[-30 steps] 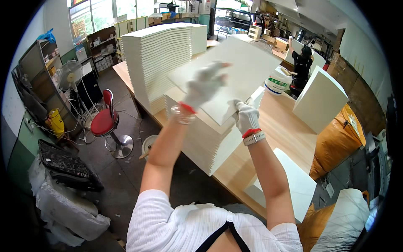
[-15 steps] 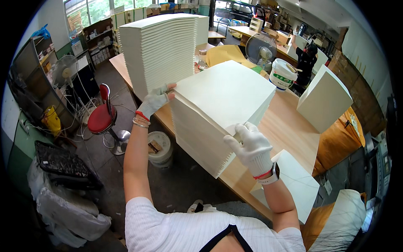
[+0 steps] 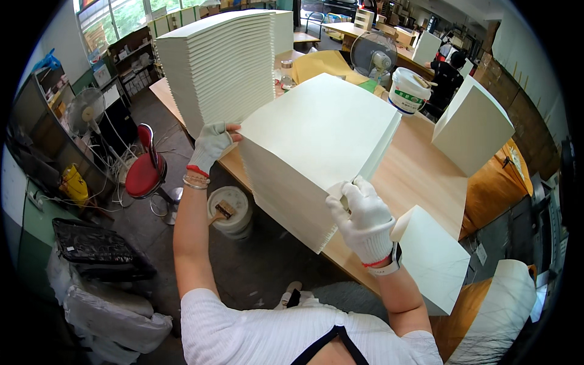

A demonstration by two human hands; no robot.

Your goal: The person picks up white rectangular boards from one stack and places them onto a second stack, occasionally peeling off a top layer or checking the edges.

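A stack of white, slightly curved panels (image 3: 286,201) stands on the wooden table in front of me, with a broad white panel (image 3: 322,128) on top. My left hand (image 3: 213,141), in a pale glove with bare fingertips, pinches the left corner of this panel. At the near right corner, my right hand (image 3: 362,216), in a white knitted glove, has its fingers curled round the edge. Along the right side, layered edges show beneath the top panel. Much of the near right corner is hidden behind my right hand.
A taller stack of white panels (image 3: 219,67) rises behind on the left. White blocks stand right (image 3: 474,128) and near right (image 3: 433,255). A white bucket (image 3: 409,91) and a fan (image 3: 376,58) are behind. A lidded pail with a brush (image 3: 230,214) and a red chair (image 3: 145,170) are left.
The top panel's left and near edge has come down against the stack; the gap along it no longer shows. Both hands keep their corners. My view has shifted slightly.
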